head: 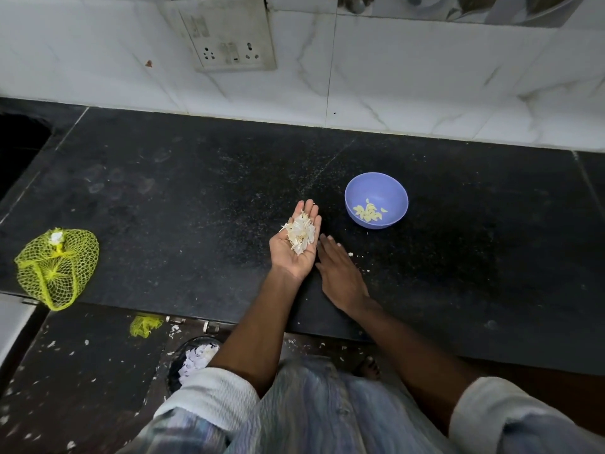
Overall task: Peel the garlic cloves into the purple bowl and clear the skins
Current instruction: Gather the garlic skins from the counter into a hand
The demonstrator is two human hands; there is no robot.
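2 bare hands show in the head view, both over the black speckled stone worktop. The left hand is turned palm up, its fingers straight and close together, and a heap of white papery garlic skins lies loose on the palm. The right hand lies palm down just beside the left one, fingers straight and flat on or just above the stone; whether it touches the surface I cannot tell. It holds nothing. A few small white skin scraps lie on the stone just right of its fingers.

The round purple plastic bowl stands upright on the worktop, near the hands, beyond and to the right of them. In its bottom lies a small cluster of pale yellow peeled garlic cloves.

Well apart, at the left front edge of the worktop, lies a slack yellow net bag with something white showing at its top. A smaller scrap of yellow net lies on the dark floor below, among scattered white flecks. A dark round bin with white scraps inside stands on the floor by the left sleeve. On the white marble-look wall tiles sits a grubby white socket panel.
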